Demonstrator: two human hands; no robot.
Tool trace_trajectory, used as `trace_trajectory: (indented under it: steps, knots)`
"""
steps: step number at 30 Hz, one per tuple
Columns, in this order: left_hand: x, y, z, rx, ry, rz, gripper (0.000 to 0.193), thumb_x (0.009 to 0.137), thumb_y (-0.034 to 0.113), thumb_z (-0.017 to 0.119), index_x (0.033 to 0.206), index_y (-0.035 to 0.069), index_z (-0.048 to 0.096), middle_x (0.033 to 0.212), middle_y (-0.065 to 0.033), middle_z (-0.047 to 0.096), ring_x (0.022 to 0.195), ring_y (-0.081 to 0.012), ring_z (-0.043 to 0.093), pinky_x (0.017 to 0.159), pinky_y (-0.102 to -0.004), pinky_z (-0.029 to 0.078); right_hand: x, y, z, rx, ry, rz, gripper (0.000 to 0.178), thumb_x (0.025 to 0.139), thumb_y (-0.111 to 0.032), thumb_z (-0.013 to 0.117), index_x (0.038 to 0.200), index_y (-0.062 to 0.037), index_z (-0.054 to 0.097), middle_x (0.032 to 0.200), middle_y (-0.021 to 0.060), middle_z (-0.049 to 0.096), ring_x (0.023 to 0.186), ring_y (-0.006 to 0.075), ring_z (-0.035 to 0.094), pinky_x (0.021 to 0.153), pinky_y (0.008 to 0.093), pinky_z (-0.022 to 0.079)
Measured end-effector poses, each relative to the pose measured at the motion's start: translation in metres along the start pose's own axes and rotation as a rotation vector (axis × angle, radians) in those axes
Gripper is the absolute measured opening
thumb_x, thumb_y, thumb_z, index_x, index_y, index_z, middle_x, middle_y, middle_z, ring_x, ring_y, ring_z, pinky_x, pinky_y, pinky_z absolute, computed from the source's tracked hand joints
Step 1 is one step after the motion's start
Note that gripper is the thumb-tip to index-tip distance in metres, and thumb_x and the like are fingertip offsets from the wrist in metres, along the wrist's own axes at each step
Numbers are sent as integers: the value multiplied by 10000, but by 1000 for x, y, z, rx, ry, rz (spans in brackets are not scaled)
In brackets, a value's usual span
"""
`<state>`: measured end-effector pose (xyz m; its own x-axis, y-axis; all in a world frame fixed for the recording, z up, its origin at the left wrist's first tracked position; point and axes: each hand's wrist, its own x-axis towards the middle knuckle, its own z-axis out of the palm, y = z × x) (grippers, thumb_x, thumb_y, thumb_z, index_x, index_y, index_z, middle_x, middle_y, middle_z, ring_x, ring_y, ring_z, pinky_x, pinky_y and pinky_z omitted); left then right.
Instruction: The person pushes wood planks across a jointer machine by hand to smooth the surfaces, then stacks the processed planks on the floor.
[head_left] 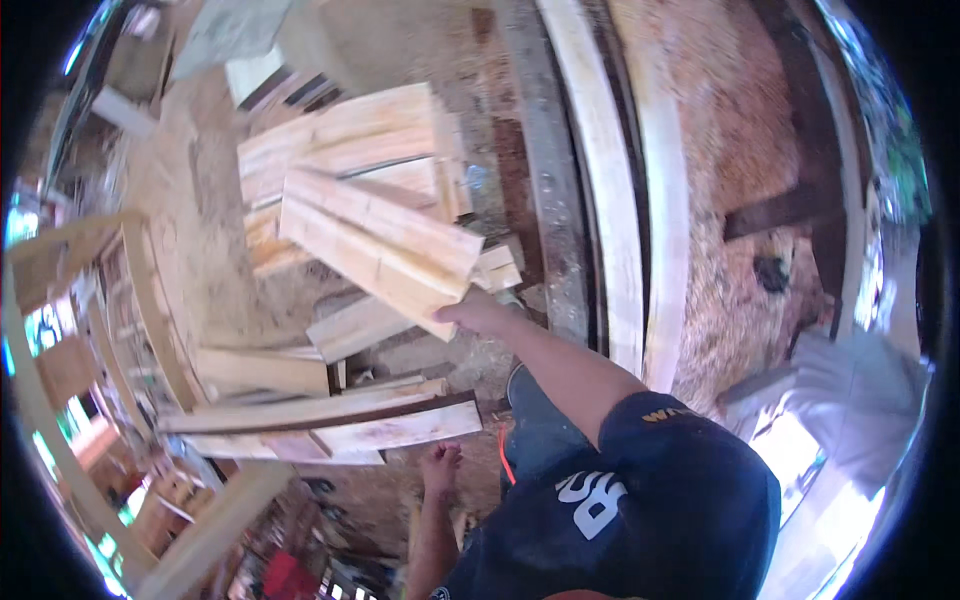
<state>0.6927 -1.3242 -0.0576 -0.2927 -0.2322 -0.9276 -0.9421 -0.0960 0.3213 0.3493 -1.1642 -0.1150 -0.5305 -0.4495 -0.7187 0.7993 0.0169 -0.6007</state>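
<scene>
My right hand (475,312) grips the near end of a pale wooden board (365,262), its arm stretched out to the front. A second board (400,222) lies alongside it, and the pair fans slightly apart; whether my fingers also hold this second one is hidden. Their far ends reach over a stack of wide pale boards (350,125) on the ground. My left hand (440,467) hangs near my body with its fingers curled in and nothing visible in them. Just beyond it lie long planks (400,430).
Long pale beams (605,190) and a dark metal rail (550,190) run away on the right, beside sawdust-covered ground (730,330). Short board offcuts (265,370) lie at the left. A wooden frame (155,300) stands farther left, with a thick timber (215,530) below it.
</scene>
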Motion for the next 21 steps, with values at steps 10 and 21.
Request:
trace_trajectory:
  steps: [10,21]
  knots:
    - [-6,14,-23,-746,-32,-18,496,986,579,605,1183,125,592,1083,-105,691,906,-202,650,750,-349,528,-259,-12,19,-591,23,-281,422,726,-256,786,1033,26,720,820,132,734,712,196,700,644,346,562]
    - [-71,-100,45,-888,-717,245,519,930,614,642,1097,122,633,1091,-76,676,976,-248,623,830,-406,520,-559,122,19,-1318,-209,-662,231,776,-153,690,969,-28,712,883,206,723,909,420,711,774,532,547]
